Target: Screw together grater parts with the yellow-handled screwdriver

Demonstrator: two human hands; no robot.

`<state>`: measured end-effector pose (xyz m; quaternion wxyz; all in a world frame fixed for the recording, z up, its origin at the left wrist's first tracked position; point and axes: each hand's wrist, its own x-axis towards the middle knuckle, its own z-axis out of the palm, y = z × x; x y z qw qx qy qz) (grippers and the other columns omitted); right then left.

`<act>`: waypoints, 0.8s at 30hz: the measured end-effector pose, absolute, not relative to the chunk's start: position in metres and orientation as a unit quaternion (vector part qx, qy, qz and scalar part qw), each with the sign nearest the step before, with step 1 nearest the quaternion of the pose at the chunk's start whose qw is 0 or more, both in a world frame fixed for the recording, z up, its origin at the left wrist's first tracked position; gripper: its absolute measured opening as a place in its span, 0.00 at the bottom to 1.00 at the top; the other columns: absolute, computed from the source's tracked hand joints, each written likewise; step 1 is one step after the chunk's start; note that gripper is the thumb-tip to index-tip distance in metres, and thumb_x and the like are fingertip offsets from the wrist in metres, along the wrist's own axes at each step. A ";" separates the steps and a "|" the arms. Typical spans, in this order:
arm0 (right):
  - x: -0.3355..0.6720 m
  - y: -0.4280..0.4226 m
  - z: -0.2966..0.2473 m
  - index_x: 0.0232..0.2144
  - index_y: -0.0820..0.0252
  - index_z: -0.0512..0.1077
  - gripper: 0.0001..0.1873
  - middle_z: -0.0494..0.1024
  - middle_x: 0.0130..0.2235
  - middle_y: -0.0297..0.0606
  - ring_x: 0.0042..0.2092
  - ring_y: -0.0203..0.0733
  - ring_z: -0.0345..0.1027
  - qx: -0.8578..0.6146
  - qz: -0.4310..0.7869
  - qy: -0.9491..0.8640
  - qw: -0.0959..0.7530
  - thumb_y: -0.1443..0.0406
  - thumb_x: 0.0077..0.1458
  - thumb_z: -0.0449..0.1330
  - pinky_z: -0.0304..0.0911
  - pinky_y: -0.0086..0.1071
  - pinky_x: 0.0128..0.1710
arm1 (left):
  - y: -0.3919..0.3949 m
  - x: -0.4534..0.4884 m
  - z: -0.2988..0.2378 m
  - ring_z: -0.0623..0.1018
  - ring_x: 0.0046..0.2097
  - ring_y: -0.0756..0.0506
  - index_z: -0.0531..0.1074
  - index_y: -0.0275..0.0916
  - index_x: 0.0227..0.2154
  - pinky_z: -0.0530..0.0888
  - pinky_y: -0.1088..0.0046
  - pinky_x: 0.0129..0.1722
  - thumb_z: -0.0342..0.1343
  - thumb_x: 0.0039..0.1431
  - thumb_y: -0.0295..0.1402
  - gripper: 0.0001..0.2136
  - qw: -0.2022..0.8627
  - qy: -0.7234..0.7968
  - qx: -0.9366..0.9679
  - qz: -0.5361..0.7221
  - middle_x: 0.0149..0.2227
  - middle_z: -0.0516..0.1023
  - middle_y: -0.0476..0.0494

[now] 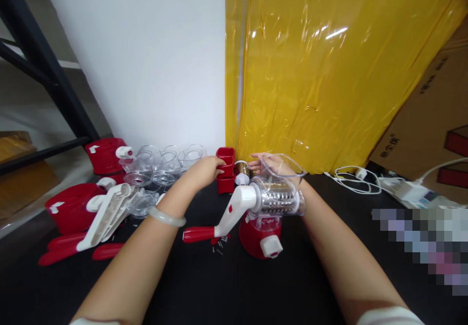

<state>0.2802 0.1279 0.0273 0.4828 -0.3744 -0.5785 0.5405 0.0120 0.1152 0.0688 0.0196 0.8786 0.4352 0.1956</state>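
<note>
My left hand (207, 170) reaches to the back of the table, its fingertips closed on the left edge of the red open-topped plastic pieces (225, 184). Beside them stands a small grater drum (242, 171), metal with white ends. My right hand (272, 163) is partly seen through a clear hopper, its fingers stretched out and apart near the drum. In front of that hand is an upright rotary grater (260, 237) with a red base, a metal drum (280, 195) inside its clear body, and a white crank (239, 205) with a red handle (198, 234).
On the left are red bases (71, 208), clear hoppers (168, 161) and white cranks (104, 213). Small screws (219, 247) lie near the grater. A white cable (358, 183) and a cardboard box (424, 115) are at right. A wall and yellow sheeting (310, 71) border the back.
</note>
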 end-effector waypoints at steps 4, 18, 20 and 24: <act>0.281 0.128 0.027 0.42 0.54 0.76 0.18 0.82 0.42 0.44 0.45 0.49 0.76 -0.377 0.540 -0.585 0.473 0.52 0.52 0.63 0.69 0.48 0.51 | 0.115 0.012 0.067 0.79 0.40 0.39 0.79 0.43 0.35 0.69 0.66 0.40 0.55 0.54 0.26 0.10 0.013 0.443 0.875 0.193 0.39 0.82 0.38; 0.281 0.119 0.038 0.43 0.56 0.76 0.17 0.83 0.41 0.43 0.43 0.47 0.78 -0.389 0.534 -0.581 0.475 0.55 0.54 0.62 0.71 0.44 0.47 | 0.105 0.013 0.078 0.79 0.40 0.37 0.79 0.46 0.42 0.71 0.62 0.41 0.58 0.53 0.30 0.13 -0.022 0.489 0.852 0.184 0.41 0.82 0.39; 0.282 0.115 0.041 0.42 0.57 0.76 0.16 0.83 0.41 0.44 0.43 0.47 0.78 -0.395 0.529 -0.580 0.477 0.56 0.54 0.62 0.71 0.43 0.47 | 0.099 0.014 0.085 0.79 0.40 0.38 0.79 0.45 0.44 0.71 0.63 0.42 0.59 0.54 0.33 0.14 -0.035 0.484 0.854 0.190 0.42 0.81 0.38; 0.286 0.103 0.060 0.44 0.58 0.74 0.17 0.82 0.44 0.46 0.43 0.45 0.78 -0.393 0.502 -0.590 0.496 0.55 0.55 0.62 0.71 0.43 0.46 | 0.067 0.020 0.112 0.78 0.38 0.42 0.77 0.42 0.47 0.72 0.64 0.41 0.53 0.61 0.38 0.15 -0.013 0.453 0.851 0.264 0.43 0.81 0.39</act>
